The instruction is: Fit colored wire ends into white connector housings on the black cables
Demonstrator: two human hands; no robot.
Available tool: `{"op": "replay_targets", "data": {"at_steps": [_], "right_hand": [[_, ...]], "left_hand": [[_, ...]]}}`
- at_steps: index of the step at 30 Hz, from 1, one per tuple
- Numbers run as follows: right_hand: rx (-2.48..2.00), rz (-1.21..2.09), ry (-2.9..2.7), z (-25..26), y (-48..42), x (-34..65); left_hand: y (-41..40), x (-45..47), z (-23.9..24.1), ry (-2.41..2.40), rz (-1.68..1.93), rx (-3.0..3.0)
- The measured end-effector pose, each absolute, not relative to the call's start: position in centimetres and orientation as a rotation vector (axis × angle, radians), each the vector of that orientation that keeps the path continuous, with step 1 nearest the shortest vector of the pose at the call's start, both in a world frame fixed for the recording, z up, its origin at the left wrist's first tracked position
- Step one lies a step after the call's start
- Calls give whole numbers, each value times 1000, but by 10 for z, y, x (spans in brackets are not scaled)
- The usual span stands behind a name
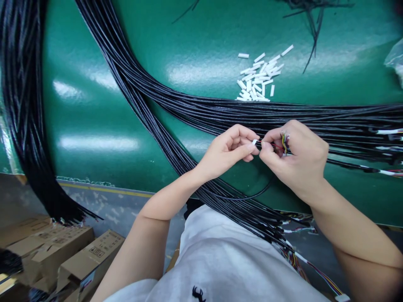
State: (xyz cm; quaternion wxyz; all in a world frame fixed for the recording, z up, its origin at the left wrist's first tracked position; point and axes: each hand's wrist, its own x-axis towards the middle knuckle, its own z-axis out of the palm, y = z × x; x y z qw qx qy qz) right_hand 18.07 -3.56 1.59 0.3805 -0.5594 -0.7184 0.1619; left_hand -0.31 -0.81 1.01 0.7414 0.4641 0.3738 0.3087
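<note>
Between thumb and fingertips, my left hand (228,149) pinches a short white sleeve (255,142). My right hand (297,157) is closed just beside it, gripping a cable's thin coloured wires (285,143); yellow, red and dark strands show between its fingers. The fingertips of both hands nearly meet, and the cable's end is partly hidden in my right palm. Behind the hands runs a thick bundle of black cables (195,107). A second black bundle (166,144) passes under my left wrist toward my lap. A pile of white sleeves (260,77) lies beyond the hands.
The green table (85,109) ends in front of my body. Another black cable bundle (27,113) hangs over its edge at left, above cardboard boxes (91,258). Dark thin strips (315,29) lie at the far right, near a clear plastic bag (396,58).
</note>
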Motion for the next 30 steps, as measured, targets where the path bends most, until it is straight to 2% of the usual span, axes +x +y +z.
{"op": "replay_targets", "data": {"at_steps": [5,12,14,18,20,25,30], "right_hand": [[-1327,307,-1819,10,-35,179],[-1341,403,-1809,13,-36,178],[-1350,587,-1714,14,-34,180],[-1317,1264,-1338,13,-29,188],[-1226,1476,-1135,13,-26,192],[-1194,1639,-824,15,-21,200],[-1227,1655,-765,16,-19,201]], "left_hand": [[-8,-1,7,789,700,1030],[-7,-1,5,762,703,1068],[-6,-1,6,755,713,1068],[-3,-1,6,793,780,1076],[-2,-2,6,824,795,1084],[-1,-2,8,880,781,1061],[-1,-2,10,929,773,1026]]}}
